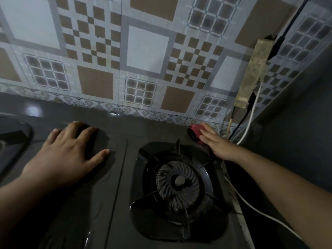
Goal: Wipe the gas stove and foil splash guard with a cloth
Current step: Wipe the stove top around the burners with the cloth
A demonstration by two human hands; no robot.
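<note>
The gas stove (111, 186) is filling the lower middle of the view, its dark grey top looking dull and smooth. Its black burner (177, 182), with a ribbed round cap and a four-armed pan support, is sitting at about 5 o'clock. The foil splash guard (147, 51), printed with brown, white and grey squares, is rising behind it at 12 o'clock. A red cloth (195, 131) is lying at the stove's far right corner, around 2 o'clock. The left hand (68, 151) is lying flat on the stove top at 9 o'clock, fingers spread and grasping nothing. The right hand (215, 141) is reaching out, fingers straight and pressing on the cloth, not clenched.
</note>
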